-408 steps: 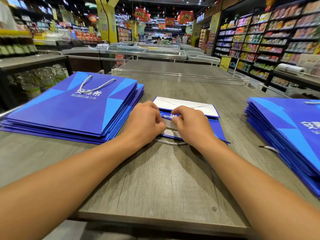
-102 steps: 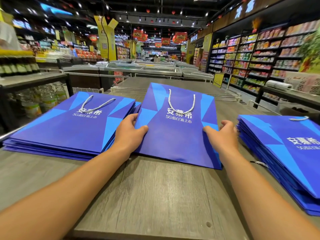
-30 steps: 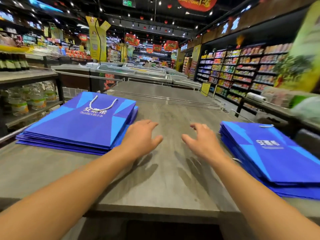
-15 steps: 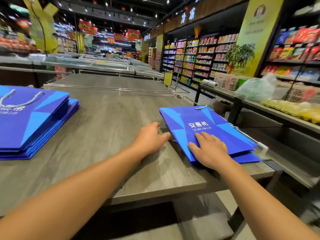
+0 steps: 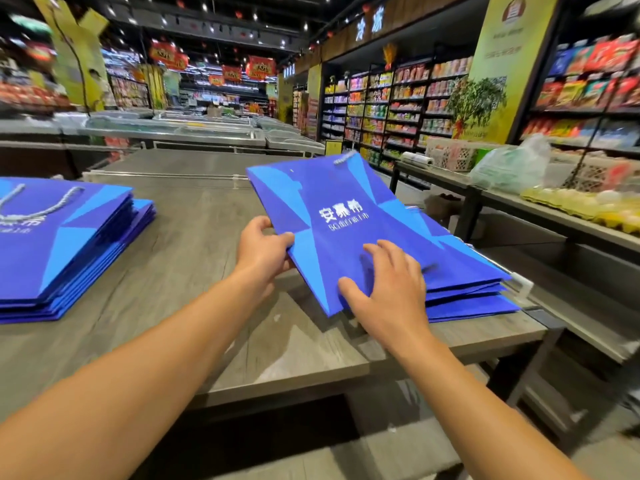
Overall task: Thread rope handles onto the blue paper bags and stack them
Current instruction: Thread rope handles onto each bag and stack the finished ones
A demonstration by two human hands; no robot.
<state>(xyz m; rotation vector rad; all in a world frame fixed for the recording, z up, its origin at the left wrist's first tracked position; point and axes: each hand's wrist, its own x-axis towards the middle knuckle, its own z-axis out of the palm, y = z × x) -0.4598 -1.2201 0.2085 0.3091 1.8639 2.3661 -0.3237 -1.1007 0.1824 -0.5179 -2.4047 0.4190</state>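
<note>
A flat blue paper bag (image 5: 332,216) with white lettering is tilted up off the right-hand pile of blue bags (image 5: 478,299). My left hand (image 5: 265,249) grips its left edge, thumb on top and fingers underneath. My right hand (image 5: 384,282) lies spread on the bag's near part, fingers slightly bent and blurred. A bit of white rope (image 5: 343,160) shows at the bag's far top edge. On the left of the table lies the stack of bags with rope handles (image 5: 62,244), a white handle (image 5: 38,207) on top.
The grey wooden table (image 5: 194,271) ends just right of the right pile, with a clear plastic rail clip (image 5: 523,285) at its corner. Beyond stand a side counter with egg trays (image 5: 585,206), a green plastic bag (image 5: 512,168), and store shelves.
The view swung right. My left hand took hold of the top bag's left edge and lifted it off the right pile; my right hand stays on its near part.
</note>
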